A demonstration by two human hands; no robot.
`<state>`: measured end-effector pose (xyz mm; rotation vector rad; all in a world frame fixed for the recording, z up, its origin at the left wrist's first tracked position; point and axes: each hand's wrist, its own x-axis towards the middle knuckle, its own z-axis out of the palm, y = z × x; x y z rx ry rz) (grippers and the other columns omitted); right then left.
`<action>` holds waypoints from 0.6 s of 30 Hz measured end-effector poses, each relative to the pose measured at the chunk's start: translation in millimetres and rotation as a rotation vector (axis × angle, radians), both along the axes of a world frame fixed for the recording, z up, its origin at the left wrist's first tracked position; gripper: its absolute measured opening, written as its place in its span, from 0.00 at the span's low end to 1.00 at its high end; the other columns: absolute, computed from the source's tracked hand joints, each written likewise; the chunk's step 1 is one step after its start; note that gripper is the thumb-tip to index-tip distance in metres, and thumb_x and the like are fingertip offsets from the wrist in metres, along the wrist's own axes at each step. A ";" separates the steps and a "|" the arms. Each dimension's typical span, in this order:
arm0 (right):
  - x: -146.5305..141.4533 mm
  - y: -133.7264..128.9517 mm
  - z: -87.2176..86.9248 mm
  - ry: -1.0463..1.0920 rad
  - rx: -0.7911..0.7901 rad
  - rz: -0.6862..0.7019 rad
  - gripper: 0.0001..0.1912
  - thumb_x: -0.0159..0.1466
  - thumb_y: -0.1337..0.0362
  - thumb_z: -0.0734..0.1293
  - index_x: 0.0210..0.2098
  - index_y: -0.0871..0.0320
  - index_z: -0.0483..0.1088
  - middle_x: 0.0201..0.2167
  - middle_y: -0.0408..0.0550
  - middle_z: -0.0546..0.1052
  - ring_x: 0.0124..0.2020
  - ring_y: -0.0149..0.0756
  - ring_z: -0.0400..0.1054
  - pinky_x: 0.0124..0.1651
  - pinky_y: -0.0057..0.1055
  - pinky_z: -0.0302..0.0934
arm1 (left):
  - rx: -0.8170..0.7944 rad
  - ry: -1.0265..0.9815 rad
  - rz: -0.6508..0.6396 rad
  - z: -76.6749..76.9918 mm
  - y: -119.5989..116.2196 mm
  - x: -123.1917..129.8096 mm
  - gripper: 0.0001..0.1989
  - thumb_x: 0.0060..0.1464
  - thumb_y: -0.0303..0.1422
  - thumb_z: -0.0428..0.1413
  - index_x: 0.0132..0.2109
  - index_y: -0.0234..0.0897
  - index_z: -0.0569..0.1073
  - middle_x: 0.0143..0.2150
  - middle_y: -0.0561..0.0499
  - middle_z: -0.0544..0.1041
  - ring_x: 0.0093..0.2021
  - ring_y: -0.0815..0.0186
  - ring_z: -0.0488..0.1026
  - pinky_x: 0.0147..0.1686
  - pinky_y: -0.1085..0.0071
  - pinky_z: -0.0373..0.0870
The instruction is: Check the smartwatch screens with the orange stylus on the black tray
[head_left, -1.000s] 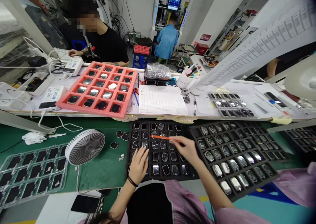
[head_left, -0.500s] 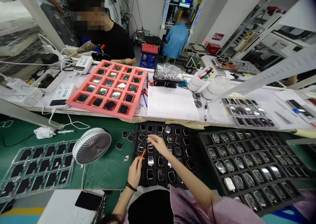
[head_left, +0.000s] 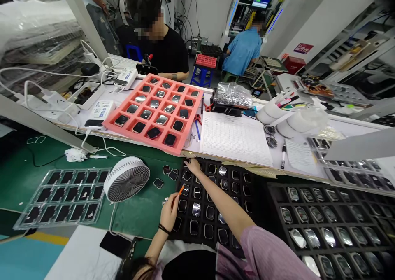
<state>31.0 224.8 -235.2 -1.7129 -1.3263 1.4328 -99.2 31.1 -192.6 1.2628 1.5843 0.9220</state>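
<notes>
My left hand (head_left: 169, 214) is closed on a thin orange stick (head_left: 181, 189), at the left edge of a black foam tray (head_left: 202, 239). The stick's tip points up over the tray. My right hand (head_left: 193, 166) is stretched to the tray's far left corner, fingers apart, beside a watch (head_left: 187, 161) in the corner slot. Whether the fingertips touch that watch is hard to make out. Square watch bodies with dark or shiny faces fill rows of slots, among them a bright one (head_left: 196, 209). Several loose watch pieces (head_left: 158, 183) lie on the green mat left of the tray.
A white fan (head_left: 127, 180) stands left, beside a clear tray of dark pieces (head_left: 66, 194). On the raised shelf are a pink foam tray (head_left: 145, 138), a printed sheet (head_left: 236, 140) and a pen (head_left: 283, 156). Another black tray (head_left: 279, 197) lies right. Two people sit beyond.
My right hand has moved from above the tray's upper left slots to its far left corner. My left hand still holds the orange stick. The camera view has shifted leftward.
</notes>
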 end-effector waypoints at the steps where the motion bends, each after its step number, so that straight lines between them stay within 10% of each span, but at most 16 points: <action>1: 0.9 -2.2 2.8 0.069 -0.010 0.004 0.15 0.66 0.61 0.64 0.51 0.58 0.67 0.51 0.51 0.70 0.46 0.40 0.69 0.46 0.41 0.67 | -0.006 -0.031 0.026 3.2 5.1 -0.2 0.16 0.60 0.43 0.46 0.42 0.38 0.72 0.38 0.48 0.78 0.36 0.62 0.74 0.37 0.69 0.68; 7: 7.2 -49.8 40.7 0.559 -0.092 0.029 0.15 0.61 0.51 0.65 0.40 0.55 0.67 0.23 0.38 0.68 0.20 0.29 0.63 0.22 0.27 0.61 | -0.094 -0.341 0.067 24.2 32.8 14.5 0.23 0.55 0.52 0.48 0.35 0.35 0.71 0.19 0.59 0.61 0.18 0.73 0.58 0.19 0.77 0.55; 18: 9.3 -88.2 106.7 0.836 -0.160 -0.041 0.15 0.55 0.54 0.71 0.28 0.55 0.64 0.15 0.33 0.64 0.13 0.25 0.58 0.16 0.23 0.57 | -0.108 -0.420 0.036 49.5 33.7 30.0 0.25 0.54 0.55 0.48 0.30 0.34 0.69 0.18 0.61 0.52 0.17 0.75 0.47 0.17 0.77 0.46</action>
